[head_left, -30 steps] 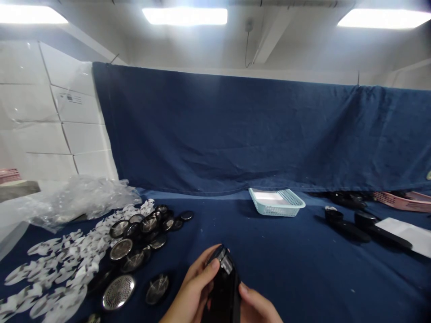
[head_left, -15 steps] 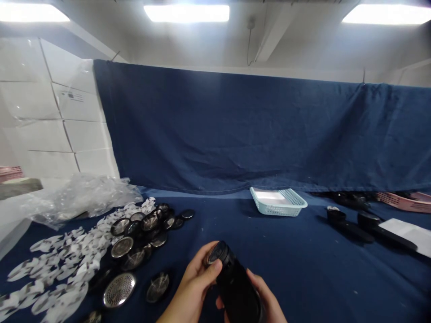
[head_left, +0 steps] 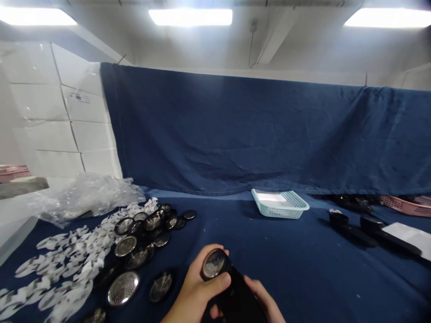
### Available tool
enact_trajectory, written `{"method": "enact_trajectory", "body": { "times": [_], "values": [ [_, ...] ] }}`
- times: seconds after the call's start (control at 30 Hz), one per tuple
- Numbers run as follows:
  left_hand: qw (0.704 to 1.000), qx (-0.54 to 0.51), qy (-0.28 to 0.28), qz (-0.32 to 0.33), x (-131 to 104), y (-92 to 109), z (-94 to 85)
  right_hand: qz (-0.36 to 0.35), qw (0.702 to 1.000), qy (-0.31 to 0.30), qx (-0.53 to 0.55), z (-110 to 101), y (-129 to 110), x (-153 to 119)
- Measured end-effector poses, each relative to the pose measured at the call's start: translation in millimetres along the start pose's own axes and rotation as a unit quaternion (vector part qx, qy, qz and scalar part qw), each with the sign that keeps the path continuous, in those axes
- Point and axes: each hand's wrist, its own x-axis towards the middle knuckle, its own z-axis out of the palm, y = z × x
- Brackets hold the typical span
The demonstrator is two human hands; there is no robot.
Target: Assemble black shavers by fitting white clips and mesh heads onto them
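Observation:
Low in the middle of the view I hold a black long-bodied piece [head_left: 239,296] with both hands. My left hand [head_left: 198,287] is closed around its upper end, the thumb lying across it. At that end a round black-rimmed perforated metal disc [head_left: 214,263] faces up toward me. My right hand [head_left: 264,298] grips the lower part of the black body from the right, its fingers partly hidden behind it. Left of my hands lie a perforated silver disc [head_left: 123,288] and a black-rimmed disc [head_left: 160,287] on the blue cloth.
More black-rimmed discs [head_left: 126,246] are heaped at the left beside many white cut-out pieces [head_left: 72,264]. Clear plastic bags [head_left: 97,195] lie behind them. A light-blue basket [head_left: 283,211] stands at the back. Black handled pieces [head_left: 353,233] and a white sheet [head_left: 409,237] lie at the right.
The round end of the black piece has turned, so its perforated metal face now shows more fully. My left thumb has shifted to the right. The view has shifted slightly.

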Motion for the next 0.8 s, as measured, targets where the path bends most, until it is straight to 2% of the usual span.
{"method": "enact_trajectory", "body": {
  "times": [0.1, 0.3, 0.37, 0.43, 0.5, 0.53, 0.63, 0.7, 0.8],
  "values": [
    [0.999, 0.027, 0.016, 0.025, -1, 3, 1.7, 0.036, 0.999, 0.003, 0.015, 5, -6, -2],
    [0.991, 0.097, 0.058, 0.074, 0, 2, 2.6, 0.057, 0.996, 0.066, -0.013, 16, -18, -15],
    [0.983, 0.124, 0.095, 0.098, -1, 3, 3.5, 0.025, 0.994, 0.093, -0.053, 15, -19, -16],
    [0.975, 0.136, 0.135, 0.115, -1, 5, 4.1, -0.041, 0.985, 0.123, -0.111, 12, -17, -14],
    [0.97, 0.132, 0.165, 0.118, -2, 7, 3.9, -0.113, 0.961, 0.142, -0.207, 8, -14, -12],
    [0.969, 0.131, 0.172, 0.117, -2, 7, 3.4, -0.148, 0.94, 0.151, -0.268, 7, -12, -12],
    [0.964, 0.157, 0.174, 0.126, -2, 4, 1.4, -0.208, 0.847, 0.19, -0.45, 0, -10, -13],
    [0.956, 0.195, 0.163, 0.145, -3, 1, 0.8, -0.22, 0.8, 0.206, -0.519, -7, -8, -13],
    [0.947, 0.236, 0.138, 0.171, -5, -2, 1.8, -0.231, 0.776, 0.196, -0.553, -16, -4, -12]
  ]
}}
